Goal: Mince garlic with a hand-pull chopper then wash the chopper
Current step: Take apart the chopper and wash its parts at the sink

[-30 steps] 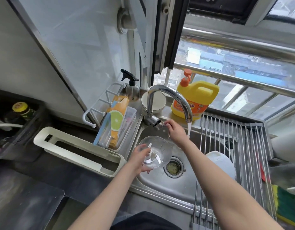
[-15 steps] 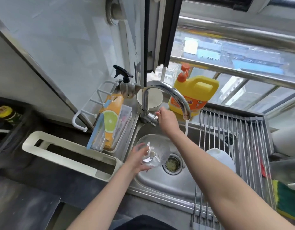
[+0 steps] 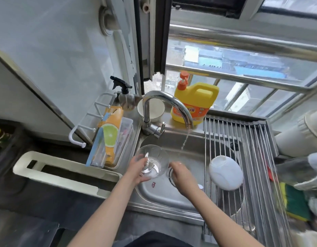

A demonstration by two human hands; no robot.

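Two hands are occupied low in the sink (image 3: 154, 195), directly below the arched tap (image 3: 164, 102), which serves as the landmark here. The clear chopper bowl (image 3: 151, 160) is gripped by the left hand (image 3: 138, 168), whose fingers are wrapped round the bowl's near-left wall; the bowl is held just below and left of the tap's spout, tilted toward the person, with the white blade spindle (image 3: 150, 164) seated inside it. The right hand (image 3: 181, 172) is placed just right of the bowl, over the drain; its fingers seem loosely bent and empty, though motion blur makes it uncertain whether the bowl's rim is touched. A thin stream of water (image 3: 184, 141) is seen falling from the spout, to the right of the bowl and not into it. The white chopper lid (image 3: 225, 172) is laid dome-up on the roll-up drying rack (image 3: 252, 139), well to the right of the tap. The yellow detergent jug (image 3: 195, 102) is stood behind the tap, on the ledge.

The washing step is judged to be in hand, the mincing apparently finished, since no garlic is visible in the bowl. For the next move, the bowl would need to be shifted rightward under the stream, and the spindle is probably best lifted out by its post, the blades being kept away from the fingers, so that both parts can be rinsed separately.
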